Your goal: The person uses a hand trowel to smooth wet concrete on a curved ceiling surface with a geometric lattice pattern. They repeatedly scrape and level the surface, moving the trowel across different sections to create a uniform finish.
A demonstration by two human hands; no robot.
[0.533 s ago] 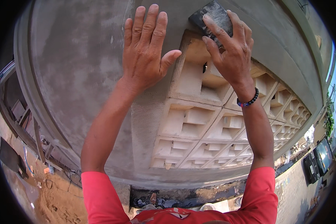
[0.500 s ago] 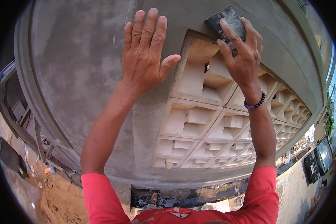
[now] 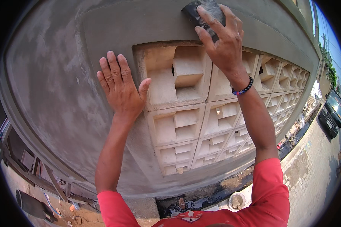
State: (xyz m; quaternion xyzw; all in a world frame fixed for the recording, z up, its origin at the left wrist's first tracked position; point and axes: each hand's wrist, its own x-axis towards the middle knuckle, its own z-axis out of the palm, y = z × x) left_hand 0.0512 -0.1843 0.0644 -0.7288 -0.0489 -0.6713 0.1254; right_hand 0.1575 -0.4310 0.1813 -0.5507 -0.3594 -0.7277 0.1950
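My right hand (image 3: 225, 47) grips a black block (image 3: 208, 15) smeared with grey cement, thumb and fingers spread over its edges. The block's far face is hidden; it is up at the grey plastered wall (image 3: 140, 22), above the upper edge of the breeze-block panel (image 3: 178, 104). My left hand (image 3: 123, 90) is open, its fingers stretched upward and its thumb out to the side. It holds nothing and appears to rest flat on the plaster, just left of the panel. The panel's pale blocks have deep, stepped hollows.
Below the wall runs a dark, wet trench (image 3: 193, 204), with a round bucket (image 3: 236, 200) beside it. A black vehicle (image 3: 329, 119) stands on the paving (image 3: 307, 178) at right. Timber framing (image 3: 30, 178) and a dark cylindrical container (image 3: 32, 206) are at lower left.
The view has turned toward the right. Relative to the panel, my left hand has come lower and closer to its left edge, while my right hand has moved the block up and right.
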